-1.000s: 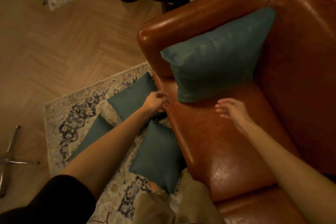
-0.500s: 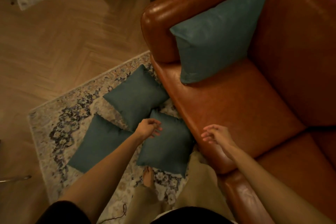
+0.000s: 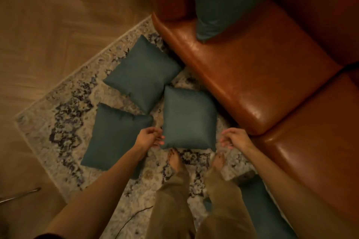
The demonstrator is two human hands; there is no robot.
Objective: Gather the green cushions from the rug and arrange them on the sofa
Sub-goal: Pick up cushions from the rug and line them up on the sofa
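Note:
Three green cushions lie flat on the patterned rug (image 3: 64, 122): a far one (image 3: 143, 75), a left one (image 3: 114, 137) and a near one (image 3: 189, 118) just ahead of my bare feet. My left hand (image 3: 150, 138) hovers at the near cushion's left lower corner and my right hand (image 3: 234, 138) at its right lower corner. Both hands have loosely curled fingers and hold nothing. A larger green cushion (image 3: 229, 0) leans upright against the brown leather sofa (image 3: 262, 75) beside its armrest. Part of another green cushion (image 3: 260, 211) shows on the rug by my right leg.
Herringbone wood floor (image 3: 58, 25) lies beyond the rug on the left. A metal leg (image 3: 19, 195) pokes in at the lower left edge. A thin dark cable (image 3: 134, 217) runs across the rug near my feet. The sofa seat front stands close on the right.
My view has dropped from the sofa to the rug. Both hands came down and back from the seat edge to either side of the near cushion.

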